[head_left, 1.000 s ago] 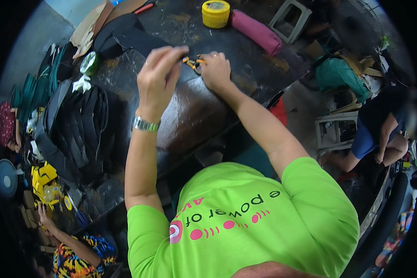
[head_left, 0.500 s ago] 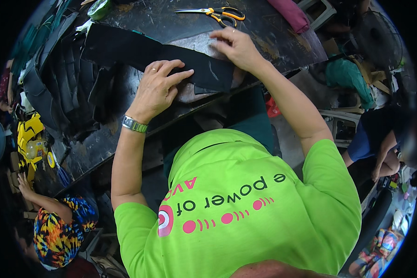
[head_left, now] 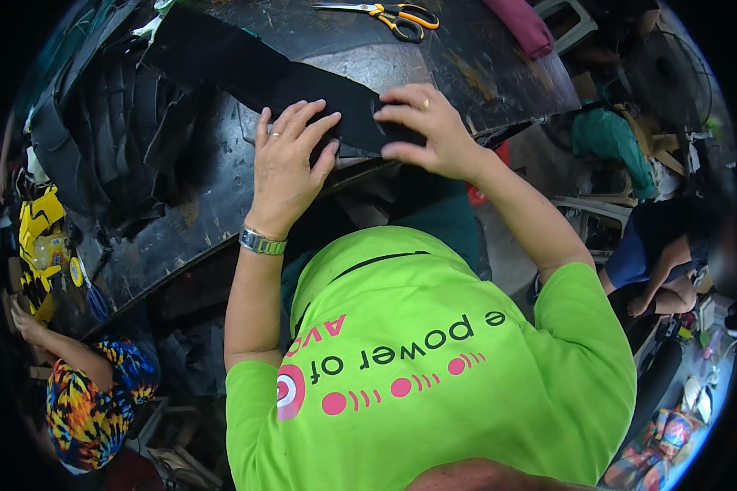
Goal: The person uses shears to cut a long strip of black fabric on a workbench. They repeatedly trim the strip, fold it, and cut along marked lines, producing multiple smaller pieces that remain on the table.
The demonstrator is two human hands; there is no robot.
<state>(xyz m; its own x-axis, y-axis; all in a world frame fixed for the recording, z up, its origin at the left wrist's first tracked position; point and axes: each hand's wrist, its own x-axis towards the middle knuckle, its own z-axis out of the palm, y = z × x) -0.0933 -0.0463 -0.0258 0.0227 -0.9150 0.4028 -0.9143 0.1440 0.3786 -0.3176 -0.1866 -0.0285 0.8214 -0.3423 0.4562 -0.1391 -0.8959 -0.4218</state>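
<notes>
On the dark surface point(head_left: 201, 192), black cloth point(head_left: 246, 61) is touched by the left hand point(head_left: 291, 168) and right hand point(head_left: 440, 135), fingers point(head_left: 405, 117) parted.

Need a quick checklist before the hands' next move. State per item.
1. Left hand at the black strip: ok, fingers spread over its near edge.
2. Right hand at the strip's right end: ok, thumb and fingers apart there.
3. Right end in full view: not ok, the right hand partly covers it.
4. Scissors off the strip: ok, lying on the table beyond it, no hand on them.
5. Strip's left end apart from the pile of black strips: cannot tell, dark on dark.
</notes>
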